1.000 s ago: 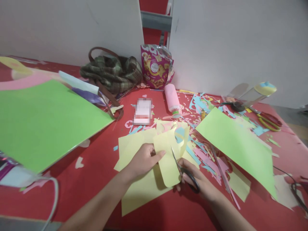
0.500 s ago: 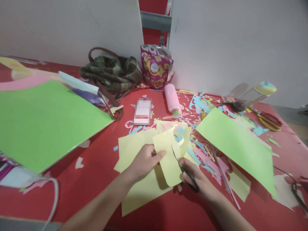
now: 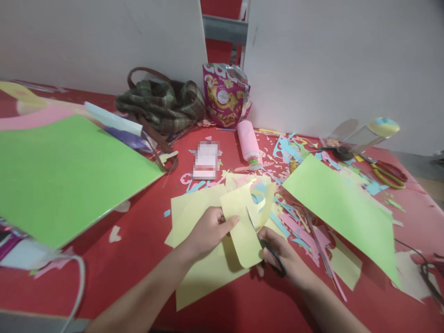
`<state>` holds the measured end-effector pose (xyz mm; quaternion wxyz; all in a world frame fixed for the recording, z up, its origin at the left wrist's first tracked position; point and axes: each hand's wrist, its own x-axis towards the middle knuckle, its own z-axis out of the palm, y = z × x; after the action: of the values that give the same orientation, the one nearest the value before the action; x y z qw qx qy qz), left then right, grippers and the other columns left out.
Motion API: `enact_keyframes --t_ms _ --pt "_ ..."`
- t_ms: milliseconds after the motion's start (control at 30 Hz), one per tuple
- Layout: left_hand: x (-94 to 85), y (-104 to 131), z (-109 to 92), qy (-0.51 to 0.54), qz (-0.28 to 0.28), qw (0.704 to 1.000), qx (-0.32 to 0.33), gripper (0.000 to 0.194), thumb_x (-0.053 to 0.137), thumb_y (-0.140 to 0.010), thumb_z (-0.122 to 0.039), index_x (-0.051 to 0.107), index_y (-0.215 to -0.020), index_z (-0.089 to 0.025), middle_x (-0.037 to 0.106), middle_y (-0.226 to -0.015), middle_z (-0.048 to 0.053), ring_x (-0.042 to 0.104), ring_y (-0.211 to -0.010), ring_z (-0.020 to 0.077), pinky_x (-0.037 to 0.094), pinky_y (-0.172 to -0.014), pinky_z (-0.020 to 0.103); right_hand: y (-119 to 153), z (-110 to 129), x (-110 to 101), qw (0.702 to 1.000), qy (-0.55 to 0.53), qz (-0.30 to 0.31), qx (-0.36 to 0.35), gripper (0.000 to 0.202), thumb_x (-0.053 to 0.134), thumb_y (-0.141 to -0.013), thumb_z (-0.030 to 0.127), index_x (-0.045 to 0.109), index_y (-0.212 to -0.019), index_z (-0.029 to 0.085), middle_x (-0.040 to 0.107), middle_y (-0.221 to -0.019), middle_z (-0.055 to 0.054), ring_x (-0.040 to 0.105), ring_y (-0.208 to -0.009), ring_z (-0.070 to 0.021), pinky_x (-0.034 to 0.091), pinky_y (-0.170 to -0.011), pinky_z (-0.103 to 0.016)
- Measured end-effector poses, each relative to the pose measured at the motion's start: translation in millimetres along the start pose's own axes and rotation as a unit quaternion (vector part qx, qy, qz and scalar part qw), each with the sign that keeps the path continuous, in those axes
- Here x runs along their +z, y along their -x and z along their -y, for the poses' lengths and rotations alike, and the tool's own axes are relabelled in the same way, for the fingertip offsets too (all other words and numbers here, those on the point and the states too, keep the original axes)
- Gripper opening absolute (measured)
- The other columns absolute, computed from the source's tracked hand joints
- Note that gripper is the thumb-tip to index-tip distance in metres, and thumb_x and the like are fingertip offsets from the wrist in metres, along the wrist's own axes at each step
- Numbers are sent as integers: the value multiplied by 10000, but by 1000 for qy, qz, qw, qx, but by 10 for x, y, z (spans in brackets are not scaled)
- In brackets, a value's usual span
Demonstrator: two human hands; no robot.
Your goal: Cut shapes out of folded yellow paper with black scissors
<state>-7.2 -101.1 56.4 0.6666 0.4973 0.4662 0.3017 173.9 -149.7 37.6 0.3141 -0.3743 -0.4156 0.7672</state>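
Note:
My left hand pinches a piece of yellow paper by its left edge, the thumb on top. The paper has a rounded lower corner and is held above the table. In my right hand is a pair of scissors with black handles, fingers wrapped around the loops. One thin blade shows across the face of the yellow paper, pointing up and left; the other blade is hidden. Beneath both hands lie larger yellow sheets, and a curled yellow strip stands just beyond the paper.
Green sheets lie left and right on the red table. Colourful paper scraps spread to the right. Farther back are a pink bottle, a snack bag, a plaid bag and yellow-handled scissors.
Almost nothing differs. The scissors in my right hand have shifted very slightly to the left, while my left hand and the yellow paper stay in place.

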Motion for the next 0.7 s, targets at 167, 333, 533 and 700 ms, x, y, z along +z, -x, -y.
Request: enact_keyframes --t_ms 167,333,533,700 --pt "5 -5 16 15 25 1000 3 241 485 -757 -278 620 -868 -111 665 -755 54 604 -677 174 450 -610 248 11 5 3 1000 -3 7 0 266 497 -763 414 371 -809 184 507 -555 20 532 -525 -128 395 -513 -257" --pt "5 -2 28 19 27 999 7 240 483 -764 -277 620 -872 -113 665 -753 56 605 -676 171 452 -605 246 3 15 1 1000 4 6 -4 266 493 -766 415 364 -814 188 513 -552 18 533 -517 -129 398 -508 -262" --pt "17 3 35 14 23 1000 13 259 465 -767 -296 619 -861 -110 664 -753 59 607 -695 187 456 -617 262 3 24 7 1000 12 -2 -5 265 491 -765 421 366 -794 189 510 -517 34 516 -463 -115 398 -515 -270" --pt "7 -4 43 14 15 1000 5 242 485 -758 -290 623 -843 -109 663 -751 60 603 -671 176 450 -588 246 -5 15 16 1000 1 -8 -2 257 519 -754 398 371 -795 193 500 -498 49 514 -449 -112 397 -516 -270"
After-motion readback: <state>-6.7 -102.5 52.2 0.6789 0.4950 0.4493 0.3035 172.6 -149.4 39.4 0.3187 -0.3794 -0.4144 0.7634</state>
